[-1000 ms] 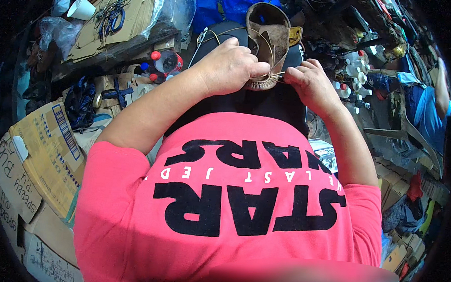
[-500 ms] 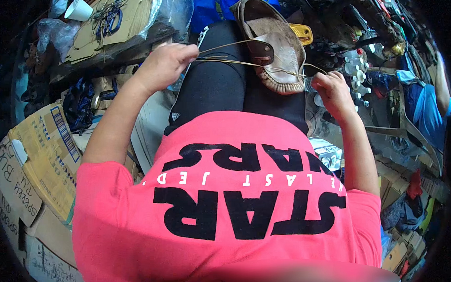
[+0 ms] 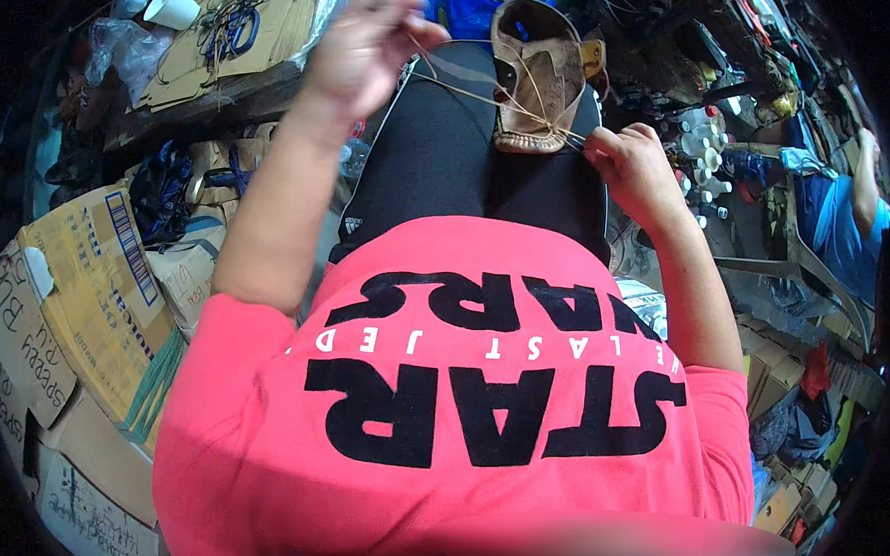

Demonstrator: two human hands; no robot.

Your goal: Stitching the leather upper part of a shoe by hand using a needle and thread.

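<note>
A brown leather moccasin (image 3: 539, 80), its toe edge gathered in stitches, rests on my right thigh with the toe toward me. Tan thread (image 3: 471, 92) runs slackly from the stitched toe up to my left hand (image 3: 369, 55). That hand is raised left of the shoe, partly blurred, its fingertips pinching the thread. Close beside the toe, my right hand (image 3: 630, 165) is closed on the thread's other side, its knuckles up. A yellow-brown piece (image 3: 592, 58) shows at the shoe's right edge.
Flattened cardboard (image 3: 193, 63) with blue-handled scissors (image 3: 240, 31) and a white cup (image 3: 172, 6) lies at the far left. Small bottles (image 3: 704, 150) crowd the right. Cardboard boxes (image 3: 92, 285) stand at the left. Another person's arm (image 3: 866, 180) shows at the far right.
My left hand has risen away from me, and the thread there hangs looser. My right hand has moved inward to the shoe's toe. The shoe has tilted and shifted slightly.
</note>
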